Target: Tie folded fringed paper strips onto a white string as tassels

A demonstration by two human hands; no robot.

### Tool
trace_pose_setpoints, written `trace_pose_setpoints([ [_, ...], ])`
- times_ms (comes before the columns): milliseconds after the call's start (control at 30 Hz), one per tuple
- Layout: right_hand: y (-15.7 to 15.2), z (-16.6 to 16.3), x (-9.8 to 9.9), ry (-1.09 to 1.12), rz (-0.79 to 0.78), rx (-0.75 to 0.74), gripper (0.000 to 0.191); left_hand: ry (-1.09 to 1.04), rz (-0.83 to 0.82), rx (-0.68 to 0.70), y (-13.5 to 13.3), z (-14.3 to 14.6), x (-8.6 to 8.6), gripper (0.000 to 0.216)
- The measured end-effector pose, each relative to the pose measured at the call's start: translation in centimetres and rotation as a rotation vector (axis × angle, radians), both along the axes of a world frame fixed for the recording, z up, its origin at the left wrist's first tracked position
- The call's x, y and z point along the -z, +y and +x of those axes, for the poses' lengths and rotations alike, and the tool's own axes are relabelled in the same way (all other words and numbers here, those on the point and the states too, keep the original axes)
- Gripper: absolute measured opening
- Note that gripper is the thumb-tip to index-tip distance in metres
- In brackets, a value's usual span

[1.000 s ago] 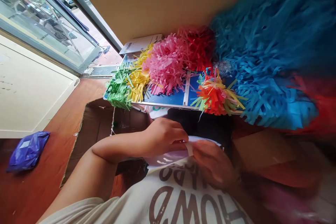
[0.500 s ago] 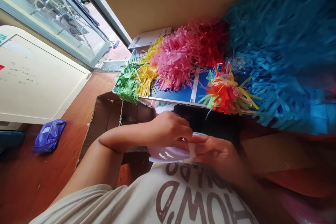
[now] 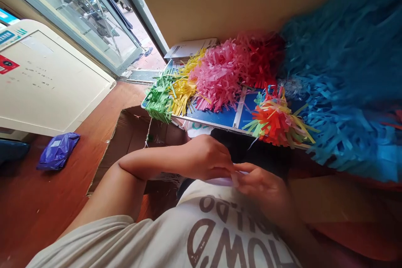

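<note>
In front of my shirt, my left hand (image 3: pixel 205 158) and my right hand (image 3: pixel 259 182) meet with their fingertips together. Between and beneath them shows a narrow part of a pale purple plastic piece (image 3: pixel 220 181), mostly covered by the fingers. My left hand is closed, thumb and fingers pinched at its edge. The right hand curls around the piece from the other side, its fingers bent. Any smaller thing between the fingertips is hidden.
A blue folding table (image 3: pixel 213 116) bears green (image 3: pixel 159 98), yellow (image 3: pixel 182 94) and pink paper fringes (image 3: pixel 220 75), plus a multicoloured tassel (image 3: pixel 276 117). Blue fringe (image 3: pixel 345 92) spreads at right. An open cardboard box (image 3: pixel 132 134) and a purple parcel (image 3: pixel 58 150) are on the floor.
The purple piece, whose slotted side showed before, has tipped and is now mostly hidden beneath my hands. My hands stay together. The view has shifted slightly, moving the table and fringes right and down.
</note>
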State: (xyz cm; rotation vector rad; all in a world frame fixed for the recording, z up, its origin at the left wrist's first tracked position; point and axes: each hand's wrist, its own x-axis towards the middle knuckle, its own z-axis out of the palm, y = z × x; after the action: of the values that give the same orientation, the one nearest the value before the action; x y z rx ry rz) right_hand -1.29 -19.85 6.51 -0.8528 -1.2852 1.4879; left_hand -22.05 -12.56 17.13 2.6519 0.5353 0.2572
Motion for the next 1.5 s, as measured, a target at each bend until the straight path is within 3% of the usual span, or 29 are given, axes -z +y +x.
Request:
trace_pose_setpoints([
  [167,-0.1,-0.1,-0.5,0.022,0.016,0.039,0.014,0.041,0.122,-0.037,-0.8,-0.2,0.7,0.029],
  [433,-0.3,-0.7,-0.2,-0.128,0.289,0.178,0.008,0.051,-0.109,0.026,-0.4,0.0,-0.3,0.015],
  [667,0.3,-0.8,-0.7,-0.316,0.568,0.239,0.007,0.032,-0.088,-0.082,-0.9,-0.2,-0.6,0.02],
  [833,0.0,-0.5,-0.6,-0.499,0.701,0.202,0.014,0.041,-0.236,-0.048,-0.5,-0.3,-0.6,0.02],
  [1033,0.0,-0.7,-0.4,-0.512,0.65,0.25,0.013,0.008,-0.454,-0.02,0.6,0.0,-0.7,0.022],
  [1167,-0.4,0.3,0.4,-0.448,0.526,0.433,0.01,-0.168,-0.41,-0.106,0.9,-1.4,-0.9,0.023],
  [1233,-0.8,1.2,0.7,-0.429,0.507,0.565,0.015,-0.408,-0.315,-0.313,0.3,-2.3,0.4,0.028],
  [1333,-1.4,2.1,1.2,-0.439,0.485,0.781,0.01,-0.852,-0.25,-0.572,-1.1,-1.7,5.4,0.056],
  [1400,-1.8,2.5,1.9,-0.448,0.401,0.992,0.009,-0.948,-0.268,-0.519,-2.1,0.3,9.3,0.082],
  [1433,-2.0,2.8,2.4,-0.446,0.357,1.079,0.01,-0.94,-0.248,-0.525,-2.4,1.6,10.9,0.083],
  [1500,-2.3,3.7,3.5,-0.454,0.304,1.062,0.016,-0.958,-0.179,-0.567,-2.9,4.2,12.8,0.077],
])
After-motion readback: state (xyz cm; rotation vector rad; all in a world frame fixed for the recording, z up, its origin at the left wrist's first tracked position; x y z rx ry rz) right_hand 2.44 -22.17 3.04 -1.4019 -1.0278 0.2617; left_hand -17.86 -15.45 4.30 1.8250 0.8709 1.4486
